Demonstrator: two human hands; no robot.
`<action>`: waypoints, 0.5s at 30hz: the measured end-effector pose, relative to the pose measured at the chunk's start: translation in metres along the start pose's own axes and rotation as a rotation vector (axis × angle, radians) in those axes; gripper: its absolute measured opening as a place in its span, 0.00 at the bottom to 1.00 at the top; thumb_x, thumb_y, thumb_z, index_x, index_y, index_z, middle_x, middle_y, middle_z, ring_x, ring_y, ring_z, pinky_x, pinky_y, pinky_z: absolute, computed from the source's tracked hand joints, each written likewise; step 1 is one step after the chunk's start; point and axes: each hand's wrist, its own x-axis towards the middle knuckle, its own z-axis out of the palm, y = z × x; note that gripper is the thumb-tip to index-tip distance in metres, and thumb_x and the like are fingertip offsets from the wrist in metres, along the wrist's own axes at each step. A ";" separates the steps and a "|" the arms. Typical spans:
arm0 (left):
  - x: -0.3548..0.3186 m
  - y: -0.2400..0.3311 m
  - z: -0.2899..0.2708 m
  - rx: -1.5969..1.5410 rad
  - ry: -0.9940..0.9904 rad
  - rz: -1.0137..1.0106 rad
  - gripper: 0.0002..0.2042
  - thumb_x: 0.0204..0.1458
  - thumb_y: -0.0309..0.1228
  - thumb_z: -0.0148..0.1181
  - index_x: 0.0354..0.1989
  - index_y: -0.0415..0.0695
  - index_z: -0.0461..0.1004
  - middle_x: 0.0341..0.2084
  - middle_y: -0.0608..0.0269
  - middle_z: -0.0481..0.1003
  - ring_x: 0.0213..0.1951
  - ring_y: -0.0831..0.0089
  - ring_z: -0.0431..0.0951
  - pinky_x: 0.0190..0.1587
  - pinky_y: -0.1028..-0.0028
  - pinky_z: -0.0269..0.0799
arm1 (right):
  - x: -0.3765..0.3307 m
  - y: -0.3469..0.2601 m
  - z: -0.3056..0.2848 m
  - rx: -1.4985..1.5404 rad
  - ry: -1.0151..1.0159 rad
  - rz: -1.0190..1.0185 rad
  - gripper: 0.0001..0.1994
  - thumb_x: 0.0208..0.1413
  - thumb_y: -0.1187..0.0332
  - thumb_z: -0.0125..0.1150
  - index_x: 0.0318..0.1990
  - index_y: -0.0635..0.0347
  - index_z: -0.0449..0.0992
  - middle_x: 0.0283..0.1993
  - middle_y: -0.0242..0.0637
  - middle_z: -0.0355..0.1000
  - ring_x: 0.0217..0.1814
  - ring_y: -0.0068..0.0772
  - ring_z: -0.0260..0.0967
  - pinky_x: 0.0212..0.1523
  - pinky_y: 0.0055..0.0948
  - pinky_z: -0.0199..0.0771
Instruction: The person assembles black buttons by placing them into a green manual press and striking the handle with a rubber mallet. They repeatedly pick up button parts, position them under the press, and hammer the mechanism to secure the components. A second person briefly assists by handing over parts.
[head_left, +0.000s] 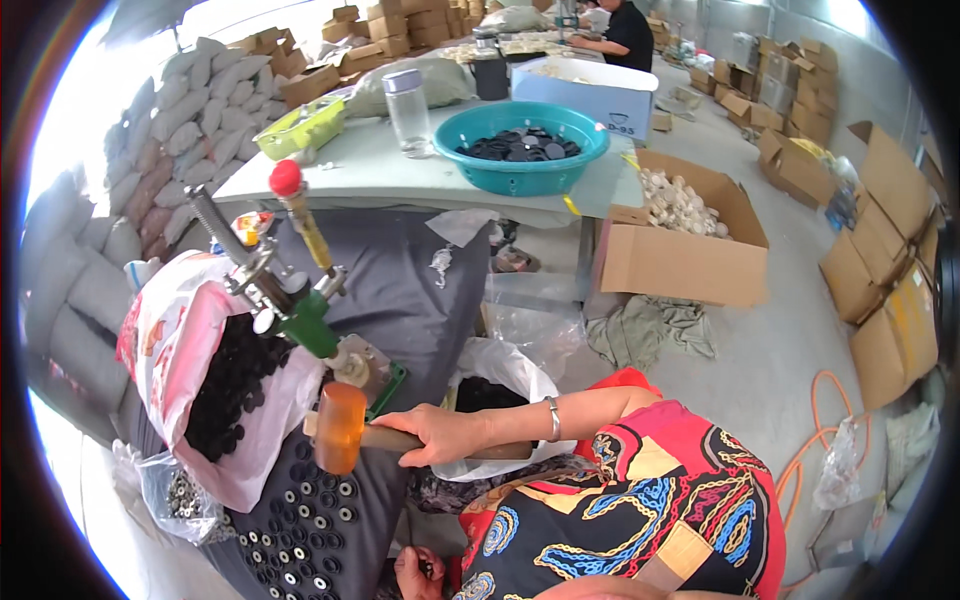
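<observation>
My right hand (440, 434), with a metal bracelet on its wrist, is closed round the wooden handle of a mallet (341, 428). The mallet's amber head hangs over the dark cloth, just in front of a green hand press (308, 322) with a red-knobbed lever. Low in the view my left hand (418, 573) is partly hidden, its fingers curled round something small and dark that I cannot make out. Many small black round parts (318, 522), several with pale ring centres, lie on the cloth left of it. A white-and-red bag (172, 362) of black parts lies open beside the press.
A teal basin (522, 180) of dark discs, a clear bottle (408, 115) and a lime-green basket (300, 128) stand on the table (370, 180). A carton (680, 262) of pale pieces is at the right. A small clear bag (182, 498) holds metal-looking parts. Another person (628, 38) works far back.
</observation>
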 end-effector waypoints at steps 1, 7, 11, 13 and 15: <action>-0.002 0.039 0.013 -0.021 -0.006 0.017 0.07 0.59 0.31 0.50 0.29 0.44 0.70 0.21 0.69 0.66 0.23 0.80 0.65 0.24 0.80 0.61 | -0.004 -0.006 -0.002 0.041 -0.001 0.021 0.32 0.45 0.68 0.65 0.59 0.65 0.62 0.31 0.45 0.71 0.33 0.32 0.72 0.36 0.30 0.69; 0.012 0.159 0.031 -0.640 0.006 -0.112 0.06 0.59 0.24 0.47 0.40 0.38 0.71 0.18 0.67 0.65 0.14 0.83 0.57 0.15 0.84 0.52 | -0.008 -0.022 -0.017 0.425 0.020 -0.021 0.21 0.42 0.70 0.72 0.41 0.60 0.66 0.23 0.25 0.65 0.20 0.16 0.64 0.20 0.21 0.64; 0.022 0.205 0.030 -0.624 -0.119 0.219 0.19 0.56 0.21 0.49 0.58 0.35 0.65 0.17 0.66 0.65 0.14 0.83 0.57 0.15 0.83 0.55 | -0.010 -0.043 -0.037 0.547 -0.025 0.058 0.30 0.39 0.61 0.77 0.47 0.61 0.66 0.26 0.21 0.62 0.27 0.13 0.58 0.28 0.19 0.63; 0.024 0.219 0.032 -0.620 -0.134 0.289 0.24 0.53 0.23 0.55 0.60 0.35 0.61 0.16 0.65 0.66 0.14 0.81 0.61 0.15 0.83 0.56 | -0.010 -0.046 -0.041 0.570 -0.030 0.038 0.32 0.38 0.60 0.77 0.48 0.61 0.65 0.26 0.21 0.62 0.27 0.13 0.58 0.28 0.19 0.63; 0.025 0.220 0.029 -0.630 -0.103 0.251 0.32 0.48 0.28 0.64 0.62 0.37 0.58 0.15 0.64 0.69 0.13 0.77 0.67 0.12 0.82 0.57 | -0.010 -0.046 -0.044 0.564 -0.047 0.033 0.36 0.37 0.58 0.78 0.52 0.61 0.63 0.26 0.22 0.62 0.27 0.13 0.57 0.27 0.19 0.63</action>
